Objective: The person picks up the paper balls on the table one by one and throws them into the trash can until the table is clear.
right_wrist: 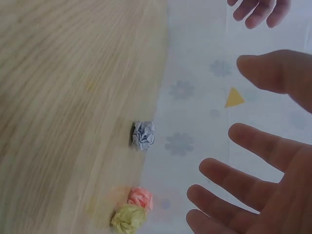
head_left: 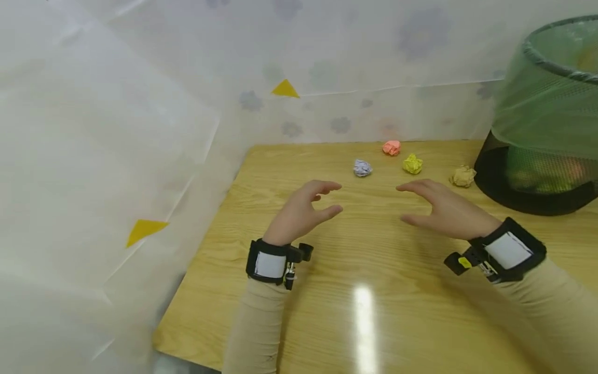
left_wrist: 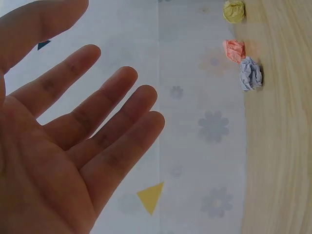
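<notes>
My left hand (head_left: 303, 210) and right hand (head_left: 441, 208) hover over the wooden table, palms facing each other, fingers loosely extended and holding nothing. Beyond them lie several crumpled paper balls: a pale lilac one (head_left: 362, 168), a pink one (head_left: 391, 148), a bright yellow one (head_left: 412, 164) and a tan one (head_left: 463, 176). The lilac ball is nearest my left hand, while the yellow and tan ones lie just past my right. In the left wrist view my fingers (left_wrist: 122, 129) are spread; the right wrist view likewise shows parted fingers (right_wrist: 239, 183).
At the right stands a mesh waste bin (head_left: 537, 182) lined with a green bag (head_left: 528, 114), coloured shapes showing through it. White floral sheeting (head_left: 336, 57) with yellow triangles (head_left: 286, 89) backs the wooden table (head_left: 224, 301) and covers the left side.
</notes>
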A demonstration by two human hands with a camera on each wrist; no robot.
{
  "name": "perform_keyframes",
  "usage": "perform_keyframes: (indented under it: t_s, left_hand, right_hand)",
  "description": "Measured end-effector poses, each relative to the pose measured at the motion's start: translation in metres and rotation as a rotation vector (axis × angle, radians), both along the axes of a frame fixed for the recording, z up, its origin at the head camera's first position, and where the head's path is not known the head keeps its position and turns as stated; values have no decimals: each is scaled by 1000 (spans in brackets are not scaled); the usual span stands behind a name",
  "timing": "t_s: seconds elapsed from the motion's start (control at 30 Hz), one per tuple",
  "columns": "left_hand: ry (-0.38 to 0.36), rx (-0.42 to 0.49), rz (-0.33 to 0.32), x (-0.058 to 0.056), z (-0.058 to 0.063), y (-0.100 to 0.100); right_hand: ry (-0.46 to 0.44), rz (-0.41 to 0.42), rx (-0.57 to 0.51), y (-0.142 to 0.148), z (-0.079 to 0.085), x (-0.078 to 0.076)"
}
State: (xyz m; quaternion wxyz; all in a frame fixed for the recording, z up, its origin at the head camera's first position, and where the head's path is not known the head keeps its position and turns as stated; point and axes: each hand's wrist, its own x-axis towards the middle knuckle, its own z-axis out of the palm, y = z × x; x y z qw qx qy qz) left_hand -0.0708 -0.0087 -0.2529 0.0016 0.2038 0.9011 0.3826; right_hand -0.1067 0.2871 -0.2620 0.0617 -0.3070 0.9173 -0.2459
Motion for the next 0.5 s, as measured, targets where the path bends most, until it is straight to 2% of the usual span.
perform_keyframes:
  t_s: [0.17, 0.5]
  left_hand:
    - [5, -35, 28, 3, -3, 9]
    - [34, -145, 58, 5, 4, 20]
  right_hand:
    - [-40, 22, 46, -10, 1, -27]
    - [-66, 0, 145, -32, -7, -81]
